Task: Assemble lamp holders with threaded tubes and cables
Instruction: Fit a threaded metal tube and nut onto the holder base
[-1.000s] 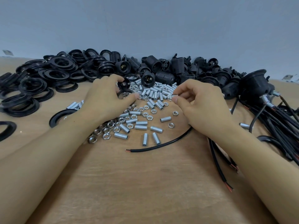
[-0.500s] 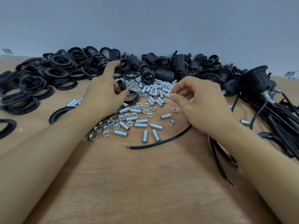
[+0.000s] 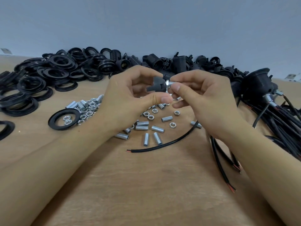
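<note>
black lamp holder cap (image 3: pixel 156 84) | held above table | silver threaded tube (image 3: pixel 171 83) at its right end, horizontal

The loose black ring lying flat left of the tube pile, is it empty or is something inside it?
Not empty. The loose black ring lies flat on the wooden table with two silver hex nuts inside its opening.

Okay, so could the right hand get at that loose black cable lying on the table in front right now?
Probably not at once: the right hand pinches the threaded tube at the lamp holder held by the left hand. The loose black cable itself lies uncovered on the table.
</note>
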{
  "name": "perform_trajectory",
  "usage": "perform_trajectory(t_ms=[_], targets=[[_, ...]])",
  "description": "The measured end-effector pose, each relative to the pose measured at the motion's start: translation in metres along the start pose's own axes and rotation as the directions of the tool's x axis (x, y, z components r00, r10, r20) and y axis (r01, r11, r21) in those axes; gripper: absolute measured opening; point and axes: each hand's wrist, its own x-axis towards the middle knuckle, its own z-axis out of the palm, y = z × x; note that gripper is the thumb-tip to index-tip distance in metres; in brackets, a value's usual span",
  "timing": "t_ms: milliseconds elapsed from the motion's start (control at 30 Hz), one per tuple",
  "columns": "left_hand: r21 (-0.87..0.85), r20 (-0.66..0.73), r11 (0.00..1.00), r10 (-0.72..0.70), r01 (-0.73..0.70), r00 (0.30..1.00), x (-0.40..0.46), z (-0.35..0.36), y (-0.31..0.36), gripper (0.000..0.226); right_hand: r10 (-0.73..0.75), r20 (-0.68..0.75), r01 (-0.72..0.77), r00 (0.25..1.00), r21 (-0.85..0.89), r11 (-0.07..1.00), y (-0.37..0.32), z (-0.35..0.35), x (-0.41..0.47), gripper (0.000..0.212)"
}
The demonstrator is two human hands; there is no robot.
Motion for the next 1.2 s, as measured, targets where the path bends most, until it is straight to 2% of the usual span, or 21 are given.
perform_trajectory(t_ms=[200,400,533,733,933,1067,1200], targets=[[0.018,-0.005,0.999,-0.03,0.03,1.0,0.0015,-0.0011,-0.0012,0.044,-0.002,0.05,0.0,0.999,0.031,1.0,0.0015,0.0004,0.0002,0.011],[0.04,-0.027,0.999,-0.028,0.029,0.999,0.0003,-0.0017,0.0006,0.042,-0.038,0.02,0.038,0.999,0.02,0.999,-0.0011,0.0024,-0.0019,0.011],[0.081,-0.016,0.997,-0.017,0.018,1.0,-0.0001,0.0015,0.0019,0.041,-0.078,-0.05,0.08,0.996,0.027,0.996,-0.0022,0.0028,-0.0023,0.013],[0.099,-0.025,0.995,-0.004,0.006,1.0,0.0006,0.0004,-0.0011,0.043,-0.039,0.059,0.037,0.997,0.043,0.998,-0.0013,0.0022,-0.0028,0.013],[0.066,0.005,0.997,0.041,-0.041,0.999,0.0005,-0.0017,-0.0013,0.046,-0.025,0.072,0.024,0.997,0.008,1.0,0.0021,0.0003,-0.0019,0.01],[0.074,0.02,0.996,0.045,-0.046,0.999,-0.0001,-0.0031,0.0006,0.041,-0.087,0.09,0.091,0.992,-0.033,0.995,0.0024,-0.0002,-0.0031,0.01],[0.01,0.016,1.0,0.007,-0.007,1.0,0.0009,-0.0056,0.0012,0.033,-0.171,0.115,0.182,0.979,-0.086,0.98,0.0003,-0.0007,-0.0042,0.015]])
